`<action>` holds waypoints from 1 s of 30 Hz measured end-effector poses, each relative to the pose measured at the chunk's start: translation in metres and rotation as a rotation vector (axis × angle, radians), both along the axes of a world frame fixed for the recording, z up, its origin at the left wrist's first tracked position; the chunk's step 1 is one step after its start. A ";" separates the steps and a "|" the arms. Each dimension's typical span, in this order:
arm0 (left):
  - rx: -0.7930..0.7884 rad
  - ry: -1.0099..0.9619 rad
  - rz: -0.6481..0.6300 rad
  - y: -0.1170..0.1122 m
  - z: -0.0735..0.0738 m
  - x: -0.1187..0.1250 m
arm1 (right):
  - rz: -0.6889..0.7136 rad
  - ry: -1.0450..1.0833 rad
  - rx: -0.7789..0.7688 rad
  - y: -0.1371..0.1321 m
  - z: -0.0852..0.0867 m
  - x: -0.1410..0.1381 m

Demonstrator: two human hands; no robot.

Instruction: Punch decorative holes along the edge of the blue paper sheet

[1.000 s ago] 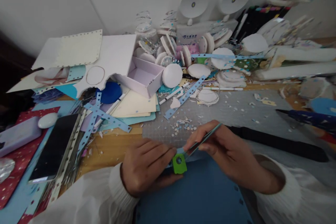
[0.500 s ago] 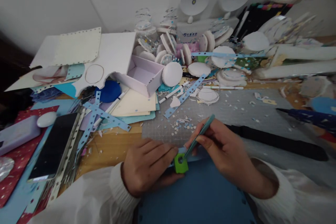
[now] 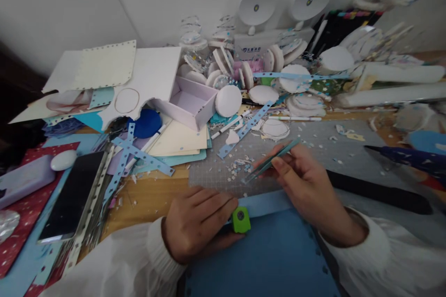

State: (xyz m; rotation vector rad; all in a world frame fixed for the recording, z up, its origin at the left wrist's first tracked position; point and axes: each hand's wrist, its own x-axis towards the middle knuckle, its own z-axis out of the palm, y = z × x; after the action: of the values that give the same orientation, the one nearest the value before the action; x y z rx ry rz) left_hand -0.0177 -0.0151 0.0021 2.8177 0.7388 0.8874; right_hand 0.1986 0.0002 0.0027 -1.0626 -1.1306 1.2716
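Here, in the head view, my left hand [image 3: 200, 223] grips the green punch [image 3: 241, 226] at the far edge of the blue sheet [image 3: 261, 260]; my right hand [image 3: 303, 181] pinches the tweezers [image 3: 278, 155] beyond the sheet, tips near scattered paper bits [image 3: 240, 165]. I think a steady punch and a light squeeze work best, lest bits crumple.

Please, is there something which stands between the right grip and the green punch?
Nothing visible stands upright in the way. Only the blue strip lies between them, running low from the green punch toward the right grip, which holds tweezers. It probably blocks nothing.
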 end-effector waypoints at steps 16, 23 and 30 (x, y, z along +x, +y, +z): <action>-0.118 0.036 0.089 0.005 -0.002 0.000 | 0.166 0.000 0.088 -0.004 0.005 -0.004; -0.133 0.011 0.079 0.006 -0.003 0.000 | 0.125 0.010 0.078 0.000 0.004 -0.003; -0.126 0.012 0.088 0.006 -0.002 0.000 | 0.130 -0.011 0.079 -0.004 0.005 -0.002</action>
State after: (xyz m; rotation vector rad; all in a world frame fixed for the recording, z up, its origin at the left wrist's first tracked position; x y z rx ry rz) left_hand -0.0178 -0.0093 0.0000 2.7009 0.8936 0.8069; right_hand 0.1964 -0.0042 0.0081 -0.9508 -1.2648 1.3129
